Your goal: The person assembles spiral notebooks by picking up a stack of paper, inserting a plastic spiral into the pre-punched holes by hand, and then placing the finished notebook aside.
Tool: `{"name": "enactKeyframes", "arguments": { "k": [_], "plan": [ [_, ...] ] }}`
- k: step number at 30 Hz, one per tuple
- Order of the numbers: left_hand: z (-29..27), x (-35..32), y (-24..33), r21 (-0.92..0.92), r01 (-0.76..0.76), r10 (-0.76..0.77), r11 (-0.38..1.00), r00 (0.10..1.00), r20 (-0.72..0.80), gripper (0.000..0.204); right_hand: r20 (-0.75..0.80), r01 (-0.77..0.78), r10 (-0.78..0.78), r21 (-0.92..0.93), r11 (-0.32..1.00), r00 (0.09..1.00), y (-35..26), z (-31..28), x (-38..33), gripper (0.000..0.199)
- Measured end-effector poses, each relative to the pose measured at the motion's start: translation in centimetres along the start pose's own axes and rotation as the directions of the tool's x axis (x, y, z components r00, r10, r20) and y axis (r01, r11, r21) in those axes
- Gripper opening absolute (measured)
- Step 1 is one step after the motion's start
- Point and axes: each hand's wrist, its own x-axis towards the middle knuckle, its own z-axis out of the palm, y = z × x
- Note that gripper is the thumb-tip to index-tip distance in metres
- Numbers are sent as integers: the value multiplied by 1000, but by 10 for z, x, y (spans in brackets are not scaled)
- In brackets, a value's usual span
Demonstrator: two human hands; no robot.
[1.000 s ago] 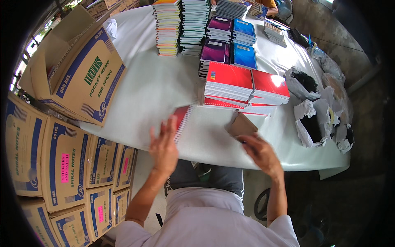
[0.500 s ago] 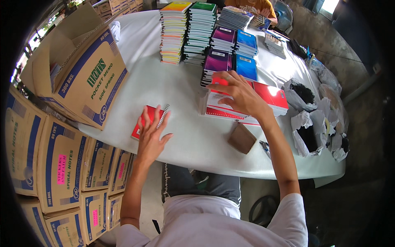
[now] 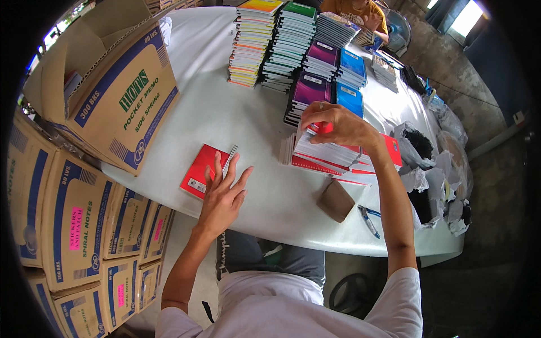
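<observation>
A red notebook (image 3: 204, 167) lies on the table at the left, a metal spiral coil (image 3: 230, 158) at its upper right edge. My left hand (image 3: 224, 194) is at its lower right corner, fingers spread and holding nothing. On the right, my right hand (image 3: 345, 127) is bent over a stack of red notebooks (image 3: 386, 151). Its thumb and fingers close on the top red notebook (image 3: 322, 127), whose white page edges tilt up toward me. Most of that cover is hidden by the hand.
Tall stacks of yellow (image 3: 248, 48), green (image 3: 288, 42), purple (image 3: 311, 89) and blue notebooks (image 3: 349, 98) stand behind. A brown block (image 3: 336, 201) and pliers (image 3: 369, 219) lie near the front edge. Cartons (image 3: 121, 107) line the left; torn wrapped bundles (image 3: 422, 191) sit right. A person (image 3: 360, 17) sits opposite.
My right hand has closed on the top red notebook and tipped it up. My left hand has slid right, off the red notebook's cover. The view has shifted slightly.
</observation>
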Motion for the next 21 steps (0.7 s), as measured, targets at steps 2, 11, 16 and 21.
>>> {"name": "enactKeyframes", "arguments": {
  "k": [2, 11, 16, 21],
  "plan": [
    [2, 2, 1, -11, -13, 13, 1000, 1000, -1, 54, 3, 9, -9, 13, 1000, 1000, 0, -3, -1, 31],
    [11, 38, 16, -237, -102, 100, 966, 995, -22, 53, 29, 36, -40, 144, 989, 999, 9, -10, -2, 29],
    [31, 80, 24, -450, -67, 46, 890, 997, -57, 50, 46, 54, -61, 137, 989, 997, 8, -11, -1, 28],
    [50, 104, 30, -516, -29, -18, 856, 996, -86, 40, -42, 25, -19, 152, 988, 999, 7, -7, -3, 25]
  ]
}}
